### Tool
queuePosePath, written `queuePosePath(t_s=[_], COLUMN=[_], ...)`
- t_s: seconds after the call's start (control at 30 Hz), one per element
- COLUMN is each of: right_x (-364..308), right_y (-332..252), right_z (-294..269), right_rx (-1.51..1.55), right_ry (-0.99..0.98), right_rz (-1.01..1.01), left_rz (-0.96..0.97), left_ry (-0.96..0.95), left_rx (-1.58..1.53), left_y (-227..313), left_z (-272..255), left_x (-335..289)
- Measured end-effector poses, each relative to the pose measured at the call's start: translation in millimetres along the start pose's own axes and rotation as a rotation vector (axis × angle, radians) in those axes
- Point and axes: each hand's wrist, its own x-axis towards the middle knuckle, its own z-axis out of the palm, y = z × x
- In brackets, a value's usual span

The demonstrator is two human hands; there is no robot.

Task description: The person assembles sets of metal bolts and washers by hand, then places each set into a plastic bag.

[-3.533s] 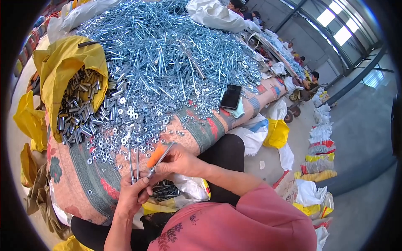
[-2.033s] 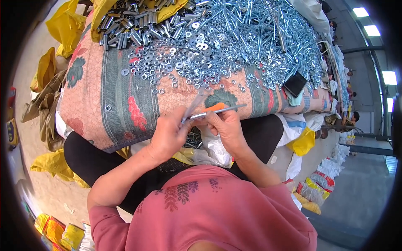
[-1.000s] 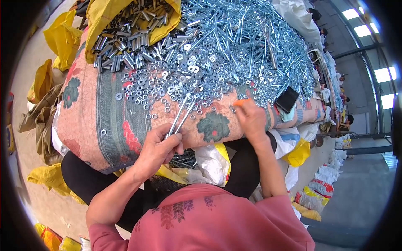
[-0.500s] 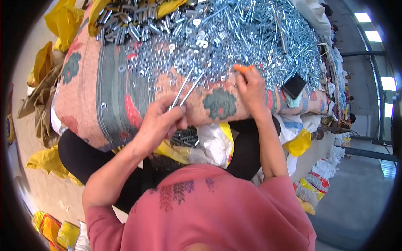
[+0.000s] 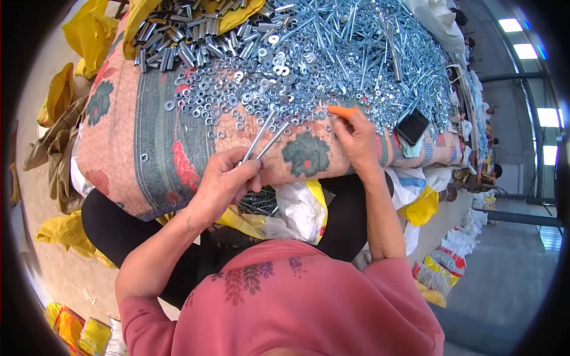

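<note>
My left hand (image 5: 228,175) is closed round the lower ends of two slim silver metal rods (image 5: 259,136). Their free ends spread apart and point up toward the loose washers (image 5: 208,98). An orange sleeve, like a finger cot (image 5: 342,111), covers the index finger of my right hand (image 5: 358,142). That thumb and finger are bent together at the near edge of the washers and nuts. Whatever is between them is too small to make out. Both hands are over the flower-patterned cloth (image 5: 237,139).
Short metal tubes (image 5: 184,44) lie at the far left. Long bolts (image 5: 362,35) are heaped at the far right. A black phone (image 5: 412,126) rests right of my right hand. Below the cloth's edge, a white and yellow sack (image 5: 301,207) lies by my legs.
The tips of the two rods have spread apart and dropped a little toward me. My right hand stays by the washers, its fingers shifted only slightly. The view has moved a little.
</note>
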Motion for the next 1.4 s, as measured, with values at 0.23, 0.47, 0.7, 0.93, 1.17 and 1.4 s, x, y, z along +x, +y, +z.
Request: queuePosePath(t_s=[0.23,0.47,0.7,0.93,1.17,1.4], right_x=[8,11,0,-17,-27,-43], right_y=[4,9,-46,-45,-53,-69], right_z=[18,18,5,17,20,24], right_rx=[-0.286,-0.260,0.789,1.009,1.441,1.055], right_ry=[-0.019,-0.019,-0.176,-0.320,-0.380,-0.589], right_rz=[-0.101,-0.171,0.240,0.361,0.569,0.234], left_rz=[0.019,0.024,0.030,0.136,0.075,-0.040], left_ry=[-0.003,-0.021,-0.006,-0.058,-0.118,-0.174], left_rx=[-0.010,0.005,0.085,0.223,0.182,-0.186], left_y=[0,0,-3,-3,4,3], left_z=[0,-1,0,1,-1,-5], left_x=[0,1,0,-2,-5,-1])
